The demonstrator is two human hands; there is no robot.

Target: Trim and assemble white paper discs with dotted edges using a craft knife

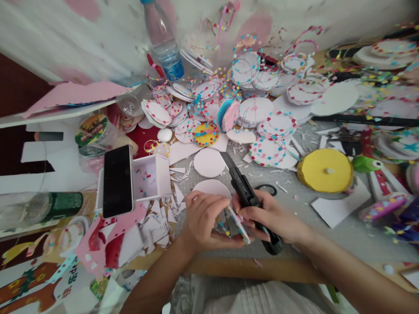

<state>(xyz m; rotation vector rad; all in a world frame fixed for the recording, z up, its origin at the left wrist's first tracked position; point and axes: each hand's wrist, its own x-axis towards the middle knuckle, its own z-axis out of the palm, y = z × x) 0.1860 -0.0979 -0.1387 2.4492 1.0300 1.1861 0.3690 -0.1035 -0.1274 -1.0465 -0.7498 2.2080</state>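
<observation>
My left hand (204, 220) is closed around a decorated paper disc (234, 224) with coloured dots, held on edge just above the table's front edge. My right hand (270, 216) grips a black utility knife (244, 192), its blade end pointing up and away from me, and also touches the disc's right side. A plain white paper circle (211, 186) lies on the grey cutting mat (353, 233) right behind my left hand. Black scissors (266, 189) peek out behind my right hand.
Several decorated paper discs (271, 126) are heaped at the back. A yellow disc (324, 170) lies to the right, a phone (117, 181) rests on a small white box (152, 176) to the left, with paper scraps (153, 222) below and a water bottle (162, 39) behind.
</observation>
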